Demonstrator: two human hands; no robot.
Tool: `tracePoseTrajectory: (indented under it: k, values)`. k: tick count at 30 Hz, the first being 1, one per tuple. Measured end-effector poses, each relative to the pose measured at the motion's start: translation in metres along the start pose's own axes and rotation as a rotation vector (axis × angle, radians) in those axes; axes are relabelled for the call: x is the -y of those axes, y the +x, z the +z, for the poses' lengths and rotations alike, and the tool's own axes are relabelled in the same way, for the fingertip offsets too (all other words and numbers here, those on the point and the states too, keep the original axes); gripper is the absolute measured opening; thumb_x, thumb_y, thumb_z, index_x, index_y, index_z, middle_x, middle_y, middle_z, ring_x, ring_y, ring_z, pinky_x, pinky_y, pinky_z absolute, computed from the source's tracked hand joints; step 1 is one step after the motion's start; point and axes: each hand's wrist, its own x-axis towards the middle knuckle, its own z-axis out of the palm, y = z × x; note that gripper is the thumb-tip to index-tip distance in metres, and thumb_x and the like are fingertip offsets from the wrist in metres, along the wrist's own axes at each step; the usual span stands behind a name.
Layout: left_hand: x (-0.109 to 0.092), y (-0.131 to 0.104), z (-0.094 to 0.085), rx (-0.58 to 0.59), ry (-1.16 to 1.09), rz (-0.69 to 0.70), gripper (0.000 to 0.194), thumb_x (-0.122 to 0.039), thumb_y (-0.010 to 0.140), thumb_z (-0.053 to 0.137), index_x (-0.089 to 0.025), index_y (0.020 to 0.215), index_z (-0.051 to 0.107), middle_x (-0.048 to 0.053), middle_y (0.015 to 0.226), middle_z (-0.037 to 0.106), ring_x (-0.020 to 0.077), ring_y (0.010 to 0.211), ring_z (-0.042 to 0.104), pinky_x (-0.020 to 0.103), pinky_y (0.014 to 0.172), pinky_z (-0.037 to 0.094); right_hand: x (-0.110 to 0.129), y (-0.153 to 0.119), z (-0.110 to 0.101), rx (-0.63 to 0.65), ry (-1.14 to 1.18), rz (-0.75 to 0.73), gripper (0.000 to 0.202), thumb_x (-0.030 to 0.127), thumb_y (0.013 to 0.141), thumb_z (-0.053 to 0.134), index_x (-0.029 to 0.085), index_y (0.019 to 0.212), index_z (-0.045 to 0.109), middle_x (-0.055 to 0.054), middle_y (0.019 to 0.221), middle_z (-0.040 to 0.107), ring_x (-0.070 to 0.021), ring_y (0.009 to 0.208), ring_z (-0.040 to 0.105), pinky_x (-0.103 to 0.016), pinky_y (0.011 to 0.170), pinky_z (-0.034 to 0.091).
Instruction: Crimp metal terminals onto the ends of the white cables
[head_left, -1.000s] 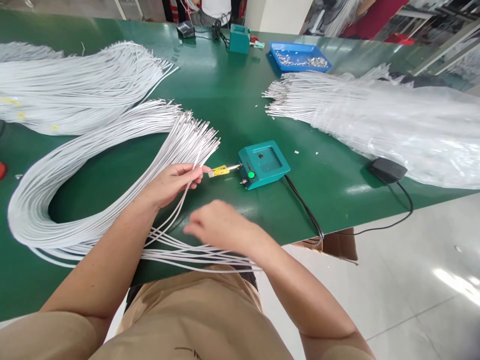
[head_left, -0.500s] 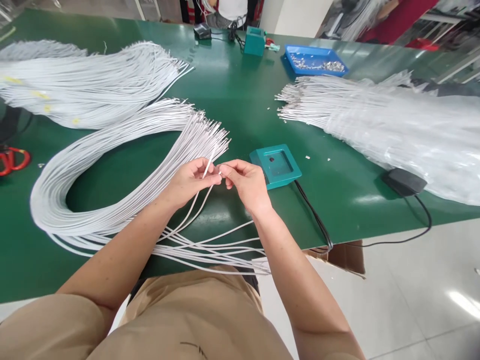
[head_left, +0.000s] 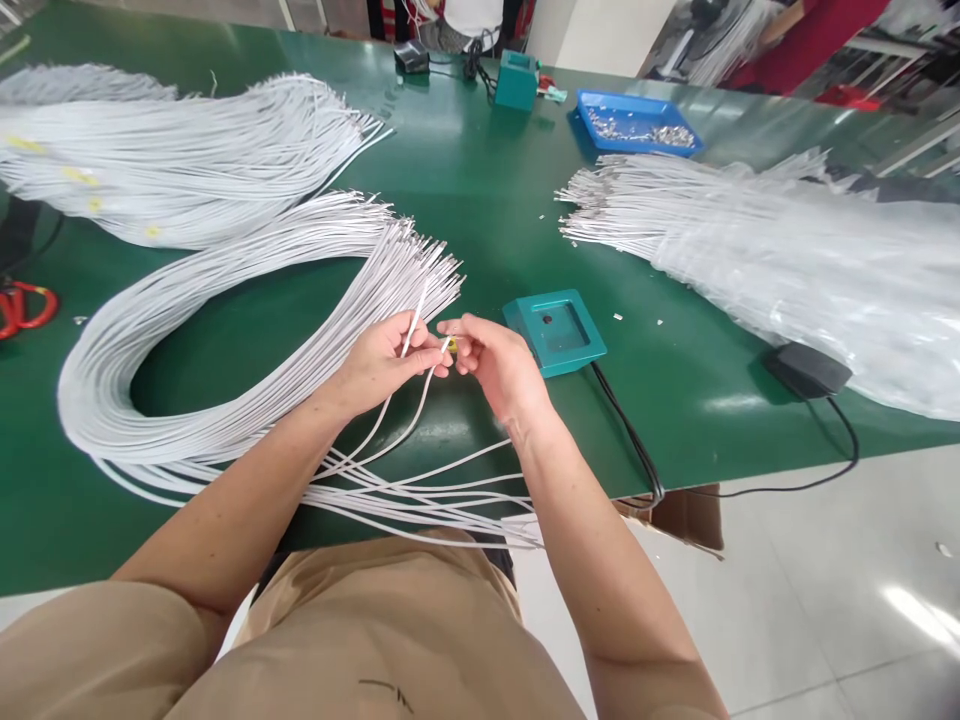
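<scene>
across the green tabletop [head_left: 450, 180], a looped bundle of white cables [head_left: 172, 435] is laid out, and a teal box with a recessed top [head_left: 588, 350] is set to its right. between these, the right hand [head_left: 496, 362] is held with fingers partly curled, whether on anything cannot be told, just beside the left hand [head_left: 386, 360], by whose closed thumb and fingers two single white cables [head_left: 415, 318] are pinched near their ends.

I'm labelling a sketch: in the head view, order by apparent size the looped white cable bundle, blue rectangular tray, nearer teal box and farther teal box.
1. Looped white cable bundle
2. Blue rectangular tray and nearer teal box: too alike to rank
3. Farther teal box
</scene>
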Motion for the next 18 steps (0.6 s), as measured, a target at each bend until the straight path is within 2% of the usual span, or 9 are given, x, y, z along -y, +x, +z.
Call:
tracePoseTrajectory:
  k: [3,5,7,12,16,18]
  values:
    - [0.000,0.000,0.001,0.034,0.026,0.005,0.030,-0.023,0.076,0.070,-0.021,0.070,0.041,0.002,0.079,0.072,0.0170,0.074,0.071,0.033,0.075,0.056,0.007,0.006,0.000,0.019,-0.067,0.038,0.039,0.056,0.075,0.070,0.018,0.069,0.068,0.006,0.054,0.037,-0.0089,0.051,0.036,-0.026,0.053,0.032]
    - [0.002,0.000,0.000,0.049,-0.001,0.012,0.031,-0.022,0.076,0.071,-0.021,0.070,0.040,0.001,0.077,0.071,0.0169,0.073,0.071,0.033,0.075,0.056,0.008,0.007,0.001,0.051,-0.098,0.062,0.043,0.059,0.071,0.075,0.018,0.063,0.064,0.007,0.052,0.036,-0.0090,0.051,0.037,-0.026,0.053,0.031]
    - [0.004,0.001,-0.001,0.062,-0.029,0.016,0.033,-0.020,0.076,0.071,-0.021,0.070,0.039,-0.001,0.073,0.070,0.0160,0.071,0.071,0.032,0.074,0.056,0.007,0.005,0.002,0.075,-0.067,0.077,0.045,0.059,0.068,0.078,0.018,0.061,0.061,0.007,0.053,0.037,-0.0089,0.052,0.038,-0.026,0.054,0.033]
    - [0.007,0.002,-0.004,0.035,0.012,0.016,0.030,-0.022,0.077,0.070,-0.020,0.071,0.041,-0.002,0.070,0.064,0.0143,0.070,0.068,0.030,0.071,0.055,0.000,-0.002,0.001,0.125,0.119,0.138,0.045,0.060,0.067,0.080,0.018,0.069,0.063,0.007,0.059,0.040,-0.0084,0.055,0.036,-0.027,0.062,0.041]
    - [0.008,0.002,-0.004,0.012,0.035,0.030,0.029,-0.022,0.076,0.072,-0.020,0.072,0.043,-0.002,0.071,0.062,0.0126,0.067,0.065,0.029,0.069,0.054,-0.004,-0.004,-0.004,0.141,0.166,0.146,0.039,0.053,0.068,0.082,0.019,0.075,0.065,0.006,0.063,0.045,-0.0087,0.058,0.041,-0.027,0.065,0.044]
    - [0.008,0.003,-0.004,0.028,-0.003,0.035,0.029,-0.023,0.076,0.072,-0.019,0.073,0.044,-0.001,0.076,0.065,0.0132,0.070,0.066,0.030,0.073,0.055,-0.005,-0.005,-0.005,0.104,0.162,0.139,0.036,0.048,0.066,0.084,0.019,0.081,0.069,0.005,0.065,0.051,-0.0091,0.060,0.045,-0.027,0.065,0.044]
